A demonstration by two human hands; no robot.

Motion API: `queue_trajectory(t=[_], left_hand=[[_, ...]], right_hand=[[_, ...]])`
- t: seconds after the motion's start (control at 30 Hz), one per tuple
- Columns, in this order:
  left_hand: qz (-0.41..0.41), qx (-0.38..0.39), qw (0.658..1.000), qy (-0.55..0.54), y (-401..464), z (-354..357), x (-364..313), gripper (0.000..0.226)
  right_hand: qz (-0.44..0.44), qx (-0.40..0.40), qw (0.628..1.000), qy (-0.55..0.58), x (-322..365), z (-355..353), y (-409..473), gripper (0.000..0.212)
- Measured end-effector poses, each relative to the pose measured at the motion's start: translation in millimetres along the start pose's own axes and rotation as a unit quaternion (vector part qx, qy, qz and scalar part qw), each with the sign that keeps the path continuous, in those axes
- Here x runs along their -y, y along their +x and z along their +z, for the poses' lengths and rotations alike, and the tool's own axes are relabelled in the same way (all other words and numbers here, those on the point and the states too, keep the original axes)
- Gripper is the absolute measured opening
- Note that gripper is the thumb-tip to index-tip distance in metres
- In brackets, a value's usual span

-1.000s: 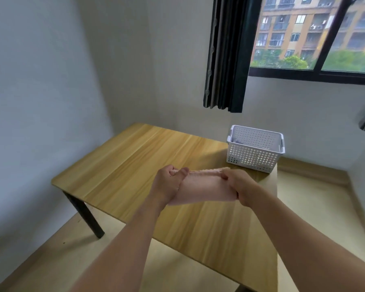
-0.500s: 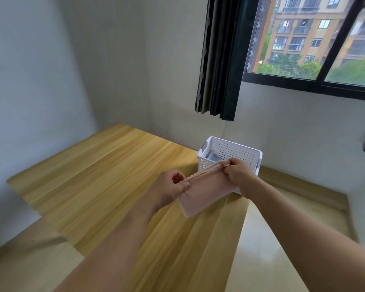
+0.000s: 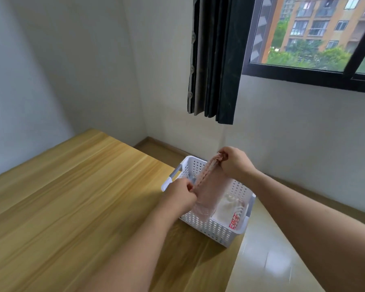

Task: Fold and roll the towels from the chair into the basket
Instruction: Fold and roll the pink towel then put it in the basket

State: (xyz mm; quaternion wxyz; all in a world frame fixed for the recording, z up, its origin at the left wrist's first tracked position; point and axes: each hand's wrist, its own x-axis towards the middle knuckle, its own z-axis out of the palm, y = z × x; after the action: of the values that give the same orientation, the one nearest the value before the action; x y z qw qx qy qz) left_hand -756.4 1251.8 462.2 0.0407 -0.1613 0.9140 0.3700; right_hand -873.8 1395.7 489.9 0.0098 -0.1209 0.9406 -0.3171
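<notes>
Both bare forearms reach forward; left hand (image 3: 180,193) and right hand (image 3: 234,163), higher, each have fingers curled in a pinch.

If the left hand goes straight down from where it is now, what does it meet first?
Probably the white basket: the left hand pinches the pink towel over its near-left rim, though depth is unclear.

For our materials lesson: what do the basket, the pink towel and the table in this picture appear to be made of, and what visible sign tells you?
Basket: looks like moulded white plastic, with regular rows of holes through smooth walls.
Pink towel: soft woven cloth, hanging limp from the left hand and right hand, with a textured edge.
Table: wood grain pattern, smooth with a slight sheen; possibly laminate rather than solid wood.
</notes>
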Motion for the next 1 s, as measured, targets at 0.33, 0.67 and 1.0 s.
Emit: queue_trajectory(t=[0.33,0.67,1.0], left_hand=[[-0.122,0.137,0.959,0.214,126.3,88.8,19.8,0.009],[-0.16,0.192,0.926,0.282,162.7,131.3,45.6,0.031],[-0.098,0.287,0.918,0.256,144.4,130.1,27.5,0.027]], right_hand=[[-0.043,0.143,0.976,-0.159,-97.0,109.3,80.2,0.024],[0.011,0.263,0.948,-0.18,-127.4,164.7,103.4,0.011],[-0.061,0.237,0.953,-0.176,-124.1,159.7,75.8,0.029]])
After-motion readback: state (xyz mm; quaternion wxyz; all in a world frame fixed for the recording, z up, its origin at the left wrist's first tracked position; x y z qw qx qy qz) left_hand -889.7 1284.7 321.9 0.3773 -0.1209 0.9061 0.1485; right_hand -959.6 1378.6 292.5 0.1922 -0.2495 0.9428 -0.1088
